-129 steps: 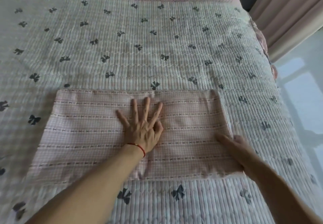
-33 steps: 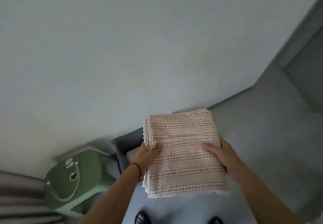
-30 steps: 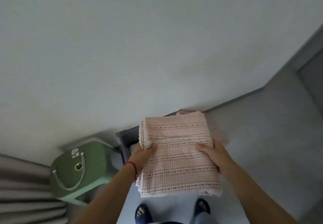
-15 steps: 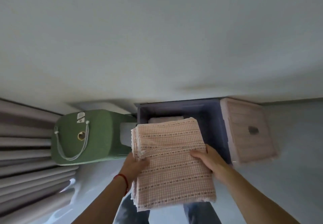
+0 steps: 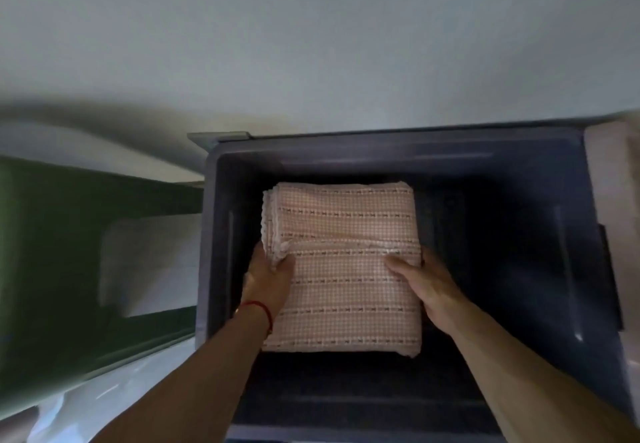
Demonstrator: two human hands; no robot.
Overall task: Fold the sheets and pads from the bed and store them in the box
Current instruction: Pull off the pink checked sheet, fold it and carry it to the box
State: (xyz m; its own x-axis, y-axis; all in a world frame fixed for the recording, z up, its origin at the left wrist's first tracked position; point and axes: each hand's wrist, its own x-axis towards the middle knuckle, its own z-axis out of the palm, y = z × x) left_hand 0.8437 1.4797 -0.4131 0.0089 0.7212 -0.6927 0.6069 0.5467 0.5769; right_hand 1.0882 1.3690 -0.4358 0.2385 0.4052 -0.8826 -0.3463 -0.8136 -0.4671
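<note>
A folded pink checked sheet (image 5: 346, 228) with dark dotted stripes sits inside a dark grey-blue storage box (image 5: 581, 269), toward the box's left half. My left hand (image 5: 268, 278), with a red string on the wrist, grips the sheet's left edge. On the other side my right hand (image 5: 424, 278) holds its right edge, thumb on top. Whether the sheet rests on the box's floor or on something beneath it is hidden.
A green bag (image 5: 62, 269) with a white panel stands on the floor to the left of the box. The box's pale lid (image 5: 613, 179) lies at its right side. A plain light wall (image 5: 311, 44) rises just behind the box.
The sheet lay flat on the bed under my hands. Since then it was folded smaller, carried to the box and has gone down inside it. The view is now much closer to the box.
</note>
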